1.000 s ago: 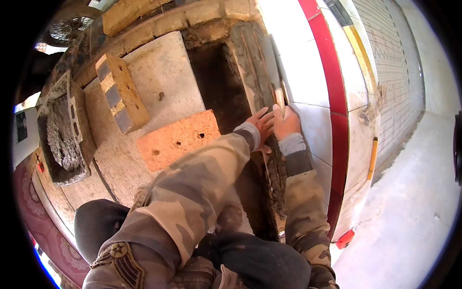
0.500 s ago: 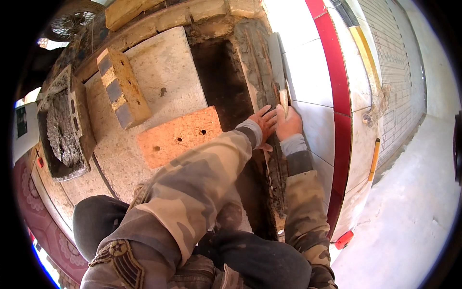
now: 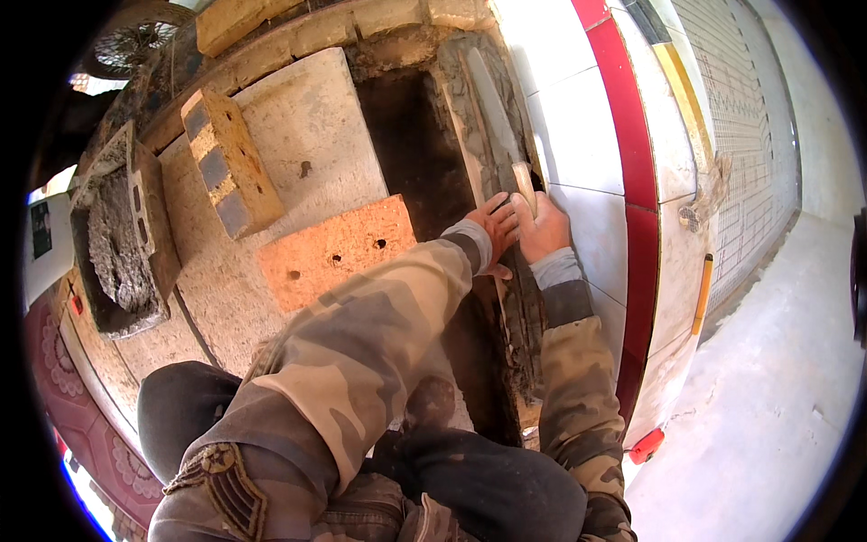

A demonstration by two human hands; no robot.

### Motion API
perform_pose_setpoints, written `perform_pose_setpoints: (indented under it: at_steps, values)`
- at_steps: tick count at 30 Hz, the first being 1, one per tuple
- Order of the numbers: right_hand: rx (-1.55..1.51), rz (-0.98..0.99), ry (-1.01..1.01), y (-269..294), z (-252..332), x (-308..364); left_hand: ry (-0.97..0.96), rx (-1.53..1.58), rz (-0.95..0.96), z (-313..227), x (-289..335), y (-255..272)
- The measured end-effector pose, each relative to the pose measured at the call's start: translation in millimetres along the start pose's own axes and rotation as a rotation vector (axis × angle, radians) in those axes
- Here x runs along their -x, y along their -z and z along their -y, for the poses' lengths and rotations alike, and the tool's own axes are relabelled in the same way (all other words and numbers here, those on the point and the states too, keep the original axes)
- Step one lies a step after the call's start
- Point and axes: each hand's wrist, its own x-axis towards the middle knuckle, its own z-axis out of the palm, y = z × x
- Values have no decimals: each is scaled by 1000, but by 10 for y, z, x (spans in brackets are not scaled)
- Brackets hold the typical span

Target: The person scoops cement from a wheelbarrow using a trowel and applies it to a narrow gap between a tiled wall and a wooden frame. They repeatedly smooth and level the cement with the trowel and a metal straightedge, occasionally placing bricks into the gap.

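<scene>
Your trowel (image 3: 490, 104) is over the strip of wet mortar (image 3: 519, 316), just right of the long dark hole (image 3: 406, 135). Your right hand (image 3: 545, 228) is closed around its wooden handle (image 3: 524, 183). Your left hand (image 3: 493, 230) holds nothing that I can see; its fingers are spread by the hole's right edge, close to your right hand. Mortar is already down along the hole, but it looks lumpy and full of lines, so I'd say it's only partly smooth. No brick sits on the part that shows. The orange brick (image 3: 334, 253) lies just left of the hole, on the pale slab (image 3: 316, 117). The yellow brick (image 3: 230, 167) is farther left of the hole. The black tub (image 3: 135, 328), well left of the hole, has lots of mortar in it. How much is left in all, I can't tell.
</scene>
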Motion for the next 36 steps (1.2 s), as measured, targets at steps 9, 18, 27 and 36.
perform_pose_setpoints:
  at_steps: [9, 18, 27, 36]
  values:
    - [97, 43, -10, -81, -111, -110, 31, -42, 97, -29, -9, 73]
    - [112, 37, -58, -35, -88, -62, 0, 32, -7, 5, -18, -29]
    - [76, -28, -115, -125, -71, -61, -10, 12, 53, 10, -22, 21]
    - [62, -56, -143, -143, -1, -42, 0, 5, -42, 10, 0, -66]
